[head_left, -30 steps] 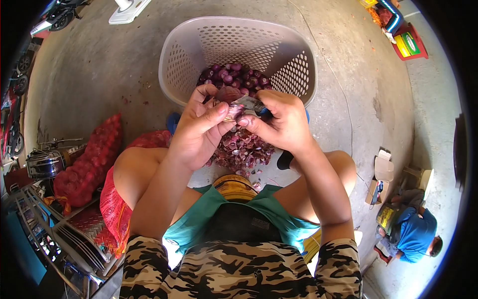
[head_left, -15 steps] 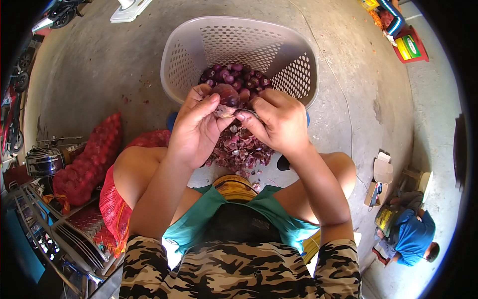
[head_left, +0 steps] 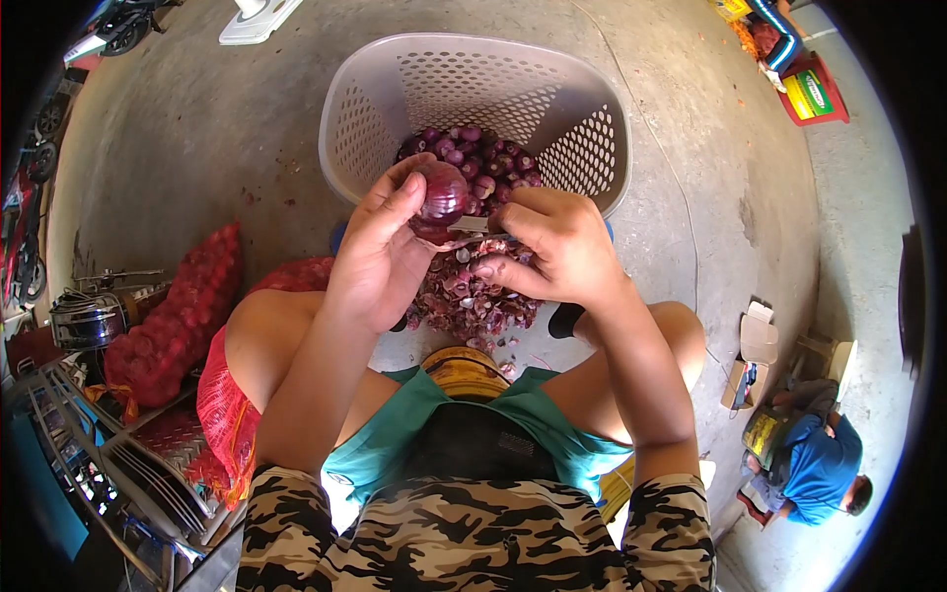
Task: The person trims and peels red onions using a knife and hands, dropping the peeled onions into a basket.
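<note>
A shiny red onion is gripped by my left hand, between the thumb and the fingers behind it. Loose skin trails under it toward my right hand. My right hand is closed around a small knife, whose short pale blade points at the onion; the handle is mostly hidden by my fingers. Both hands are above the near edge of a grey perforated basket. Many red onions lie inside it. Below my hands, a heap of onion skins covers the floor.
Red mesh sacks of onions stand at my left beside a metal-framed cart. A yellow container is between my legs. At right are an open cardboard box and a seated person in blue. A red tub stands farther off.
The onion has turned upward in my left hand, showing a smooth, shiny side. My right hand has drawn slightly away, its thumb lower, and the knife blade now shows with a strip of skin.
</note>
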A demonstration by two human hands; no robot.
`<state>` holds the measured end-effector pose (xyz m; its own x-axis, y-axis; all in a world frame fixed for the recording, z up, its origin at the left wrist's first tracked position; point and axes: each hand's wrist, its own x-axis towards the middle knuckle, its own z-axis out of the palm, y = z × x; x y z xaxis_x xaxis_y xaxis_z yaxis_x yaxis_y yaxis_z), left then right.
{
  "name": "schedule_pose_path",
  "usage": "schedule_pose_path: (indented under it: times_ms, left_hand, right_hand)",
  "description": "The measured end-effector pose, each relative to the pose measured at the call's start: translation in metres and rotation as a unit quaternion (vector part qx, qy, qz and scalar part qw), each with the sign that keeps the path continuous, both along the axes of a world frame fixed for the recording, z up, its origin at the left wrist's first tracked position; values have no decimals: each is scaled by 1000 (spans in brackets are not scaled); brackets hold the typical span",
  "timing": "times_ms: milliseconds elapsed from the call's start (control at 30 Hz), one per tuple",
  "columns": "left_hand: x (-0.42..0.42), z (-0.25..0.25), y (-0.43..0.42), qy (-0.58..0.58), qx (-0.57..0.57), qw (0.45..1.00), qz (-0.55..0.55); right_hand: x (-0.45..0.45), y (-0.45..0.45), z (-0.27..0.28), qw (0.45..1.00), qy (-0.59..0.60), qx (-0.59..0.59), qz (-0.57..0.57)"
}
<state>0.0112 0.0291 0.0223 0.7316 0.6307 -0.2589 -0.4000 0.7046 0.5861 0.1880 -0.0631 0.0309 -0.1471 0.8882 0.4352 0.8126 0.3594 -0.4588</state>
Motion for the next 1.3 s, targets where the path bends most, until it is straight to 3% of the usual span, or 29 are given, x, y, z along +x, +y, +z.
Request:
schedule_pose_path:
  times_ms: [233,467,667,867,1033,1300]
  left_hand:
    - [4,-1,-3,66,108,992,-14]
    - [3,1,-4,79,87,991,-67]
    - [1,3,-4,48,41,996,-70]
    - [1,2,-3,31,36,995,-91]
    - [4,2,-5,98,49,992,-55]
    - [1,4,-1,65,-32,995,-72]
  right_hand:
    - [-1,1,-1,997,56,19,-49]
    - [-2,0,2,999,4,-15,-52]
    - [-1,1,0,997,38,-8,-73]
    - [0,-1,6,999,-34,0,17]
    - [0,-1,7,999,-40,-12,19]
    - [0,-3,11,999,-5,-26,40]
